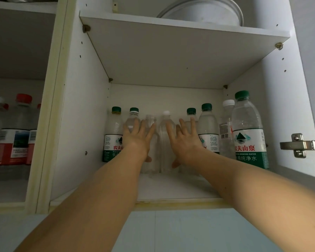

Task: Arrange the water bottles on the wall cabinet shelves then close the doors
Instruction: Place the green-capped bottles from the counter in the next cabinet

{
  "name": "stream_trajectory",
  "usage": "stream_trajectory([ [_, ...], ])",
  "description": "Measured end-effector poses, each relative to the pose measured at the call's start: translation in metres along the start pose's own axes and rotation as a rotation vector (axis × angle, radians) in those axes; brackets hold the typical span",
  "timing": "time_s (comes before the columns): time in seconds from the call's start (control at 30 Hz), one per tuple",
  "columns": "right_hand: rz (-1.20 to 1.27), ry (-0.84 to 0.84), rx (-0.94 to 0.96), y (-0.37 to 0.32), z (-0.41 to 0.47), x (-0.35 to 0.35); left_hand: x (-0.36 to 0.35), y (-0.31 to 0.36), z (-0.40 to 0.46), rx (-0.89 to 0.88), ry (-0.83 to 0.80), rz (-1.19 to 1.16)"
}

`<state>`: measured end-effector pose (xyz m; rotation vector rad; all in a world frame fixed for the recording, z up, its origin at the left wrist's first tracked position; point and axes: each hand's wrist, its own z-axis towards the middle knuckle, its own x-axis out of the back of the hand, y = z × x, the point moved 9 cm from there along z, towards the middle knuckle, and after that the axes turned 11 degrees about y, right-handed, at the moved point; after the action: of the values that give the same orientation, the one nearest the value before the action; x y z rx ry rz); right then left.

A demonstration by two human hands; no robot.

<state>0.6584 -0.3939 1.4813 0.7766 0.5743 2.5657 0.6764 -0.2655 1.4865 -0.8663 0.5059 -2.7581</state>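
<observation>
Bottles: a row standing at the back of the lower shelf [171,186] of the open wall cabinet, both hands reaching in among them.

Left hand [137,136]: fingers straight and spread, laid against a green-capped bottle [133,118] and a capless clear bottle [150,120]; thumb low beside the clear one. It grips nothing.

Right hand [185,140]: fingers straight and spread, against a white-capped bottle [165,124] and a green-capped bottle [191,115] behind it; thumb low. It grips nothing either.

Left of the left hand: one labelled green-capped bottle [113,135], close to the cabinet's side wall [76,106].

Right of the right hand: a labelled green-capped bottle [208,128], a white-capped bottle [226,128], then a large green-capped bottle [248,133] nearer the shelf's front edge, close to the right wall with its door hinge [301,145].

Open room: bare shelf floor in front of the row, under both forearms, up to the front lip [180,203]; free height between the caps and the upper shelf [171,51].

Upper shelf carries a round metal basin [207,11].

Far left of the hands, the neighbouring compartment holds red-capped bottles [18,128].
</observation>
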Motion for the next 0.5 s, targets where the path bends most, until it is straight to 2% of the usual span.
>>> stream_trajectory([
  [0.13, 0.056, -0.006, 0.002, -0.001, -0.006, 0.005, 0.006, 0.002, -0.004, -0.02, 0.087, -0.034],
  [0.3, 0.234, 0.084, -0.003, 0.009, -0.017, 0.036, 0.02, -0.001, -0.006, -0.005, 0.172, -0.2],
  [0.5, 0.393, 0.312, -0.077, 0.057, -0.068, 0.088, 0.057, 0.007, -0.01, 0.003, 0.365, -0.538],
])
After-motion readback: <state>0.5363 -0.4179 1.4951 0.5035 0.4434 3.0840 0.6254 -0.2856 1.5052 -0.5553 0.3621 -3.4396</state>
